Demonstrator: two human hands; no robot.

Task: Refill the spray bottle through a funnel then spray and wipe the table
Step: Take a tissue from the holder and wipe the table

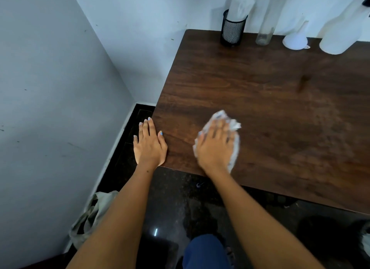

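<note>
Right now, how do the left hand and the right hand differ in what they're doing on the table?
The left hand lies flat and bare at the table's left edge, fingers partly past it; the right hand lies further in on the tabletop. The left hand holds nothing, while the right hand presses a crumpled white paper towel onto the wood. Both are palm down with fingers extended.

Matt wood-grain table, crumpled paper towel, black metal-mesh holder, glossy floor
</note>
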